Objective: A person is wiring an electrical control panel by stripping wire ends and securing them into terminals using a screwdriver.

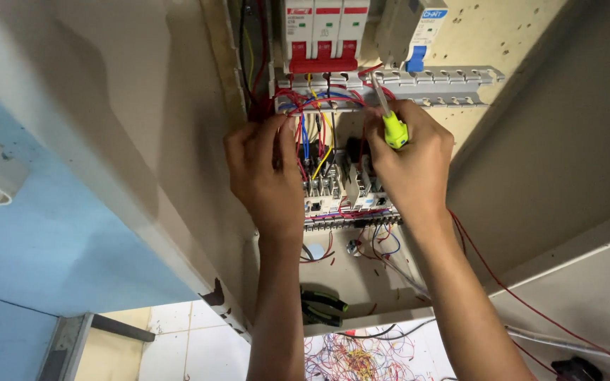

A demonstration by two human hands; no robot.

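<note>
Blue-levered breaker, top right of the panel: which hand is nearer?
Right. The right hand, holding a yellow-green screwdriver, sits just below the blue-levered breaker. The left hand is farther off, lower left, at the red wires.

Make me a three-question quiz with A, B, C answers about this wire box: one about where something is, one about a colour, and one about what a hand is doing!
1. Where do the pliers lie?
A. at the bottom of the box, below the hands
B. on top of the breakers
C. in the left hand

2. What colour is the screwdriver handle?
A. black
B. bright yellow-green
C. orange

3. What is the right hand doing?
A. hanging free
B. resting flat on the wall
C. gripping the screwdriver

Answers: 1 A, they rest on the box floor under both arms. 2 B, the handle shows yellow-green above the fingers. 3 C, the fingers wrap the handle, while the left hand touches the wires.
</note>
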